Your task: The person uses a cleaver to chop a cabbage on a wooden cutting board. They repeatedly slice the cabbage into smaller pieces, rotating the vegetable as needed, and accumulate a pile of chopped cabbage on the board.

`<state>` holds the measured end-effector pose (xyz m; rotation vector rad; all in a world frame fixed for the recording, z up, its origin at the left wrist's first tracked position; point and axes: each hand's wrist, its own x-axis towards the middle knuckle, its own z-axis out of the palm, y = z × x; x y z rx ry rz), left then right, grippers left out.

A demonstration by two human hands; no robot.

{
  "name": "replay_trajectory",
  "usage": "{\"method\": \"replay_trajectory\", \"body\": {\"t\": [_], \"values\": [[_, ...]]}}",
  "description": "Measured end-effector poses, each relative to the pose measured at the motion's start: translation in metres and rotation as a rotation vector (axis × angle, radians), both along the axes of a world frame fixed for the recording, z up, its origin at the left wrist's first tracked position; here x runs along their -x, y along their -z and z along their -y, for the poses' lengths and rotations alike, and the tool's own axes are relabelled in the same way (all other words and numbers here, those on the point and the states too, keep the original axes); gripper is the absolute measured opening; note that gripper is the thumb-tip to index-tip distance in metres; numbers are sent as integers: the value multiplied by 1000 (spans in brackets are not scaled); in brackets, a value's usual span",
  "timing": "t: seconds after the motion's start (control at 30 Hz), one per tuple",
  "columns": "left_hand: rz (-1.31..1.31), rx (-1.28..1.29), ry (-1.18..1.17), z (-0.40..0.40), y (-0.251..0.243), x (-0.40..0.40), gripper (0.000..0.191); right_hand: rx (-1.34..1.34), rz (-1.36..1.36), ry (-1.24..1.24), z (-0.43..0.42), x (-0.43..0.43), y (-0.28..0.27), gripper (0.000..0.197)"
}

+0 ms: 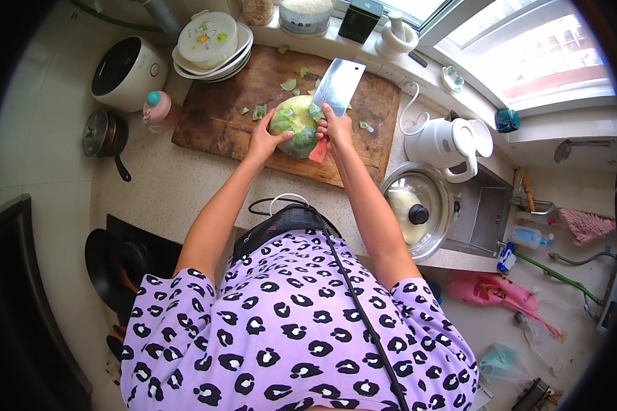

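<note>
A partly peeled pale green melon or gourd (294, 123) rests on a worn wooden cutting board (221, 118). My left hand (265, 137) holds its left side, fingers on top and thumb along the near face. In my right hand (338, 128) is a cleaver with a red handle (319, 150). Its broad steel blade (339, 87) points up and away, close against the right side of the melon. A piece of green rind (315, 111) sits by the blade near my right fingers. Several more rind scraps (288, 84) lie scattered on the board.
Stacked plates with a lidded bowl (208, 38) stand at the board's back left, near a rice cooker (128, 72), a pink bottle (157, 108) and a small pot (104, 132). To the right are a white electric kettle (437, 144), a glass-lidded bowl (416, 210) and a sink (486, 216).
</note>
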<state>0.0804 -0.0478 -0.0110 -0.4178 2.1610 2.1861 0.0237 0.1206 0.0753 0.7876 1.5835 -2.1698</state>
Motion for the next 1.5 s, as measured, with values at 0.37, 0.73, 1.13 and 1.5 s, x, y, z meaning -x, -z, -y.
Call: {"method": "replay_trajectory", "body": {"t": [0.37,0.73,1.13,1.5], "values": [[14,45,-8,-12,13,8,92,10,-68,34,-11,9,11,12],[-368,745,-2,-35,-65,-6,62,-411,-324,-208,-80,-56,-24,16],[-268,326,287,-27,-65,47,13,-400,-305,-147,-94,-83,-22,20],[-314,763,211,-41,-52,31,96,-231,-72,-187,-108,-74,-11,25]]}}
